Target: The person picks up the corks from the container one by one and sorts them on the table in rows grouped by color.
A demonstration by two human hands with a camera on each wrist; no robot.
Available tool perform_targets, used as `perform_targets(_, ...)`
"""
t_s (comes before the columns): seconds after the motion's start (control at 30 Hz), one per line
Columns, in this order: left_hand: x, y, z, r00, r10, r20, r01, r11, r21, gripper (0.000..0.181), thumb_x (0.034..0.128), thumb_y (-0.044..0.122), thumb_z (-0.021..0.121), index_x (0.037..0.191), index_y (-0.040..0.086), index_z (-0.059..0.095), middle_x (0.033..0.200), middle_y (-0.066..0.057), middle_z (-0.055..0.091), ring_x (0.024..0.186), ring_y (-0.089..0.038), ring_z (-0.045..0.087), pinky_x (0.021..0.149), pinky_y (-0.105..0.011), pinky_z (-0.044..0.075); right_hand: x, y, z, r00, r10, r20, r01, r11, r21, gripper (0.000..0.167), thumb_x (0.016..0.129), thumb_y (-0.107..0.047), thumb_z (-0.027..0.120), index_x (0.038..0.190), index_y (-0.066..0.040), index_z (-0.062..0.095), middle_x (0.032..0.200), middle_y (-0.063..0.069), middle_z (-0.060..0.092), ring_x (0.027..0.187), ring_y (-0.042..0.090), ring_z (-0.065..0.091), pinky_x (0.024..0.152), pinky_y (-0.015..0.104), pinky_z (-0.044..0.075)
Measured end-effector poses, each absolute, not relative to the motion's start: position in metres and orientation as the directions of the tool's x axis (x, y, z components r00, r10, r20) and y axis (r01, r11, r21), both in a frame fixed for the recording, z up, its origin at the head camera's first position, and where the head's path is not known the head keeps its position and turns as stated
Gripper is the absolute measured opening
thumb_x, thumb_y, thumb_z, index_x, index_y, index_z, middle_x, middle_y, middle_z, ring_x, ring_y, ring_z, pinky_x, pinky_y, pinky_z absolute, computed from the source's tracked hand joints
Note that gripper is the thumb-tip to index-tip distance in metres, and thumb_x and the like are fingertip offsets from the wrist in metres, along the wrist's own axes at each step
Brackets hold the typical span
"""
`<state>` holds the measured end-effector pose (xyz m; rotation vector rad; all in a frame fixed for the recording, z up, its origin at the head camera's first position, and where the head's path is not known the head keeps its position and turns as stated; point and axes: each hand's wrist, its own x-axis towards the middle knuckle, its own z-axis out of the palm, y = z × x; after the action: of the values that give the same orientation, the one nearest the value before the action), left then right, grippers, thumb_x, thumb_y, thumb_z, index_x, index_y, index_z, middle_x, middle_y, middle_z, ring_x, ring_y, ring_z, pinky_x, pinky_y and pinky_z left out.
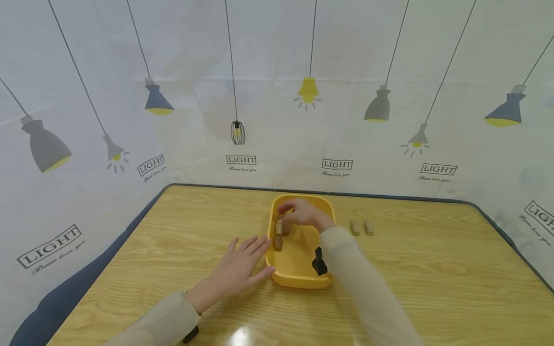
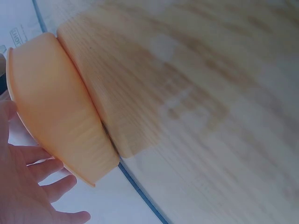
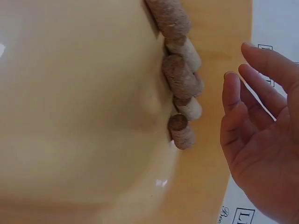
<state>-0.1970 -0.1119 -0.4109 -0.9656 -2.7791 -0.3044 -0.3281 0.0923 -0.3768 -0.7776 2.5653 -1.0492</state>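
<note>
The right hand (image 1: 305, 214) is over the far left part of the yellow tray (image 1: 298, 282), its fingers loosely bent and gripping nothing. The left hand (image 1: 242, 262) lies at the tray's left rim, all fingers extended and spread, fingertips touching it. Two pale sleeves (image 1: 368, 288) lead up to the hands, one on each arm. Beside the right hand, a row of at least five brown corks (image 3: 180, 77) lies inside the tray along its left wall; a possible sixth is too covered to tell. Two more corks (image 1: 369, 228) stand apart, side by side, to the tray's right on the wooden table (image 1: 433, 269). Behind the tray, the pale backdrop (image 1: 277, 48) carries eight printed lamps (image 1: 308, 90) and six "LIGHT" labels (image 1: 241, 160).
</note>
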Motion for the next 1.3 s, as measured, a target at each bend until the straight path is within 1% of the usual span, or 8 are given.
perform_targets(0.1,-0.197,-0.111,-0.410,-0.771,0.588,0.246,0.628,0.765,0.140,0.068,0.0888,0.057,0.029,0.136,0.008,0.036,0.138,-0.006,0.033,0.125,-0.026,0.028,0.096,-0.056,0.012,-0.328,0.091,-0.384,-0.816,-0.579,-0.004,-0.405,0.576,-0.710,0.036,0.078,-0.005,0.063,0.113,0.003,0.057,0.109,0.014,0.058,0.101,0.026,0.050,0.086,0.036,0.038)
perform_targets(0.27,-0.196,-0.111,-0.409,-0.771,0.585,0.252,0.627,0.766,0.141,0.067,0.0888,0.057,0.030,0.135,0.009,0.037,0.138,-0.006,0.033,0.125,-0.026,0.028,0.096,-0.056,0.013,-0.328,0.089,-0.394,-0.810,-0.587,-0.006,-0.409,0.572,-0.711,0.037,0.076,-0.002,0.062,0.112,0.003,0.058,0.107,0.013,0.059,0.097,0.026,0.052,0.084,0.035,0.040)
perform_targets(0.53,-0.195,-0.111,-0.409,-0.765,0.589,0.259,0.634,0.760,0.143,0.066,0.0892,0.055,0.033,0.135,0.008,0.038,0.137,-0.006,0.035,0.124,-0.027,0.030,0.095,-0.057,0.015,-0.327,0.086,-0.404,-0.837,-0.544,-0.061,-0.381,0.658,-0.650,0.037,0.074,-0.001,0.061,0.111,-0.004,0.060,0.109,0.007,0.058,0.093,0.017,0.051,0.085,0.033,0.039)
perform_targets(0.77,-0.194,-0.111,-0.408,-0.775,0.585,0.239,0.623,0.770,0.136,0.066,0.0894,0.055,0.031,0.136,0.009,0.036,0.138,-0.005,0.033,0.125,-0.025,0.028,0.096,-0.056,0.013,-0.326,0.083,-0.409,-0.821,-0.570,0.026,-0.479,0.664,-0.574,0.033,0.070,0.002,0.062,0.103,0.000,0.063,0.100,0.007,0.061,0.086,0.018,0.052,0.079,0.029,0.041)
perform_targets(0.87,-0.194,-0.111,-0.408,-0.775,0.586,0.238,0.623,0.771,0.131,0.065,0.0895,0.055,0.031,0.136,0.009,0.036,0.138,-0.005,0.033,0.125,-0.024,0.028,0.096,-0.056,0.014,-0.325,0.081,-0.409,-0.820,-0.571,0.039,-0.497,0.676,-0.544,0.032,0.070,0.001,0.064,0.102,0.000,0.063,0.098,0.007,0.061,0.086,0.017,0.052,0.078,0.028,0.041)
perform_targets(1.03,-0.194,-0.111,-0.408,-0.774,0.586,0.241,0.624,0.770,0.133,0.065,0.0897,0.055,0.031,0.136,0.010,0.036,0.138,-0.005,0.034,0.125,-0.024,0.028,0.096,-0.056,0.014,-0.325,0.079,-0.409,-0.814,-0.580,0.029,-0.509,0.688,-0.517,0.030,0.072,-0.001,0.067,0.102,0.000,0.061,0.096,0.007,0.060,0.082,0.016,0.051,0.075,0.028,0.043)
perform_targets(1.2,-0.195,-0.111,-0.409,-0.771,0.587,0.247,0.627,0.767,0.133,0.065,0.0896,0.055,0.032,0.135,0.008,0.037,0.138,-0.006,0.034,0.125,-0.025,0.029,0.096,-0.056,0.014,-0.326,0.078,-0.411,-0.811,-0.583,0.033,-0.529,0.709,-0.467,0.030,0.072,-0.003,0.069,0.102,-0.001,0.060,0.095,0.005,0.059,0.083,0.015,0.051,0.076,0.028,0.042)
perform_targets(1.3,-0.195,-0.111,-0.409,-0.772,0.588,0.241,0.626,0.769,0.128,0.065,0.0896,0.055,0.032,0.136,0.009,0.036,0.138,-0.006,0.034,0.125,-0.025,0.029,0.096,-0.056,0.014,-0.326,0.078,-0.411,-0.816,-0.577,0.026,-0.519,0.713,-0.471,0.030,0.073,-0.005,0.069,0.102,-0.002,0.060,0.095,0.005,0.059,0.083,0.015,0.051,0.077,0.028,0.042)
